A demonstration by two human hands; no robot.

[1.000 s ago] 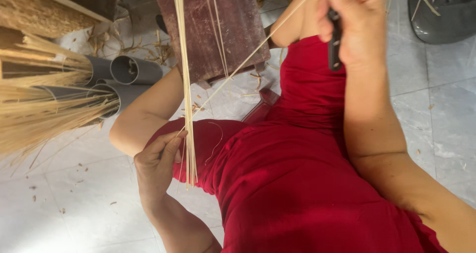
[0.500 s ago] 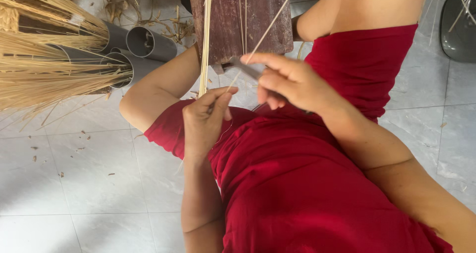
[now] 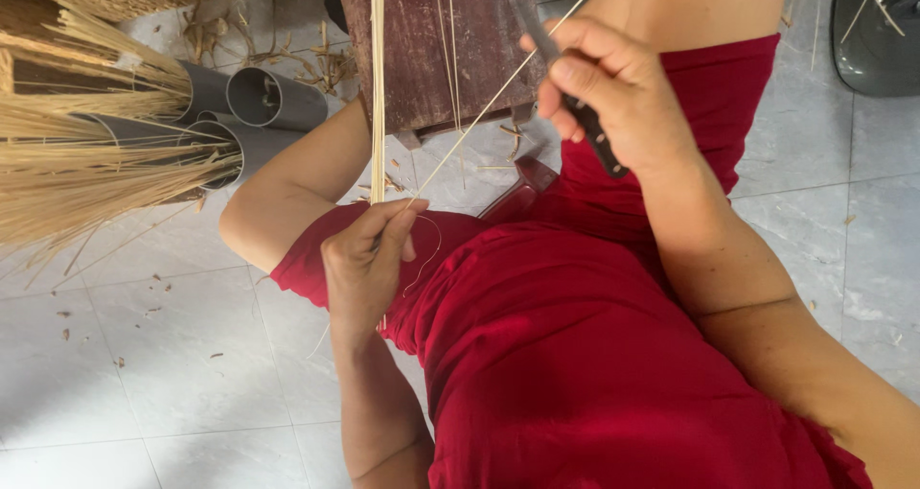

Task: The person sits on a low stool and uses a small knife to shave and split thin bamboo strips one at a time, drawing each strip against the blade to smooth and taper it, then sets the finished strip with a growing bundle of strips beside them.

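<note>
I take the step in hand to be splitting: a long pale strip of cane or bamboo is being slit lengthwise, and a thin sliver is coming away from it; the next move, as I judge it, calls for a steady pull with the blade kept in line with the grain, so the sliver does not snap or run off thin.

Largest first: the tiled floor (image 3: 172, 374) is smooth grey-white stone or ceramic with fine joints, littered with small dry chips toward its left edge; the red garment (image 3: 594, 355) is soft matte cloth, creased over the lap; a dark reddish wooden block (image 3: 431, 48), worn and scratched, stands at the far edge of the floor between the knees; bundles of straw-coloured stalks (image 3: 86, 177) lie at the left edge, stiff and fibrous, fanning out of grey plastic pipes (image 3: 264, 96) that are round, hollow and smooth.

The strip (image 3: 377, 77) is flat, narrow and rigid, running upright from the lap to the top of the view; the sliver (image 3: 498, 91) is thread-thin and slants away to the upper right.

The hands are apart; my left hand (image 3: 364, 259) is pinched shut on the strip just above the left thigh; my right hand (image 3: 623, 91) is closed round a knife (image 3: 575, 101) with a dark handle and dull grey blade, raised over the right knee.
</note>
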